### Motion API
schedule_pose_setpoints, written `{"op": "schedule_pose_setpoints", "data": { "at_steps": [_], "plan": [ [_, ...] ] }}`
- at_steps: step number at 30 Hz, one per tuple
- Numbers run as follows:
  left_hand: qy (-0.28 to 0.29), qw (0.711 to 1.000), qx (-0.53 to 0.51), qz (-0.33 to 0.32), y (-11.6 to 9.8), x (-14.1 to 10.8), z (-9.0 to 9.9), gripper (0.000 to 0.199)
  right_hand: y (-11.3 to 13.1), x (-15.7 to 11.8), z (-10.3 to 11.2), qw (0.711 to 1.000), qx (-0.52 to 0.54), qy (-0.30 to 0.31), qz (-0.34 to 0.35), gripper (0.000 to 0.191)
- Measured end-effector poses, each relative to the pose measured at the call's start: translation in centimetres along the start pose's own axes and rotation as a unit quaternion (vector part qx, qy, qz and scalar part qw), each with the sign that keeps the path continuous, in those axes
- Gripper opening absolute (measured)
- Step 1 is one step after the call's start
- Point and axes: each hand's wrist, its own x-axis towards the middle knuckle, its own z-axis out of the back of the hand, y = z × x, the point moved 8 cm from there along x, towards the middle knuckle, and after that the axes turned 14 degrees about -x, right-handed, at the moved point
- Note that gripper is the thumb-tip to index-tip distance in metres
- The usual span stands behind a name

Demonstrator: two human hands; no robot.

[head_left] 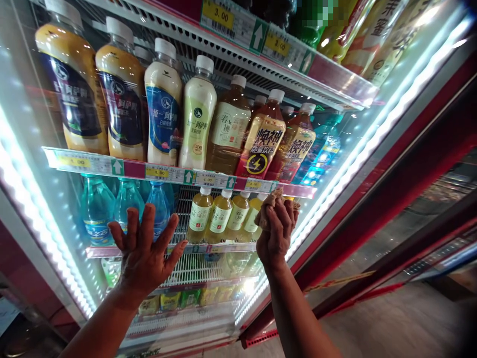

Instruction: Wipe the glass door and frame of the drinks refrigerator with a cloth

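A crumpled brown cloth (275, 199) is in the right hand (275, 238), near the right end of the price strip (169, 173) along the middle shelf; whether it touches the strip, I cannot tell. The right hand's fingers are curled and clamped on the cloth. The left hand (143, 261) holds nothing; its fingers are spread apart, in front of the blue bottles (97, 201) on the shelf below. Whether that hand touches anything, I cannot tell.

Just beside the cloth, on that lower shelf, stands a row of small yellow bottles (200, 216) with pale labels, the rightmost partly hidden by the right hand. Above the strip, a row of larger bottles stands upright: two amber bottles (121, 99) with dark labels, a blue-labelled bottle (163, 119), a green-labelled bottle (197, 124), a brown bottle (230, 124), two red-and-gold bottles (263, 136) and a blue drink (320, 149). Higher up, yellow price tags (218, 16) read 3.00. Bright light strips (40, 223) line both sides of the cooler; the floor (395, 328) shows at lower right.
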Motion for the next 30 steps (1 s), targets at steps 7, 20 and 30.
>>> {"op": "schedule_pose_setpoints", "data": {
  "at_steps": [7, 20, 30],
  "plan": [
    [0.014, 1.000, 0.006, 0.006, 0.2, -0.3, -0.1, 0.100, 1.2, 0.1, -0.2, 0.997, 0.026, 0.054, 0.047, 0.052],
    [0.009, 1.000, 0.006, -0.007, 0.6, -0.7, 0.3, 0.095, 3.0, 0.2, -0.7, 0.996, 0.015, 0.073, 0.041, 0.060],
    [0.015, 1.000, -0.018, -0.001, 0.8, -0.9, 0.3, 0.088, 5.4, -0.7, -1.2, 0.993, 0.031, 0.106, 0.044, 0.055]
  ]
}}
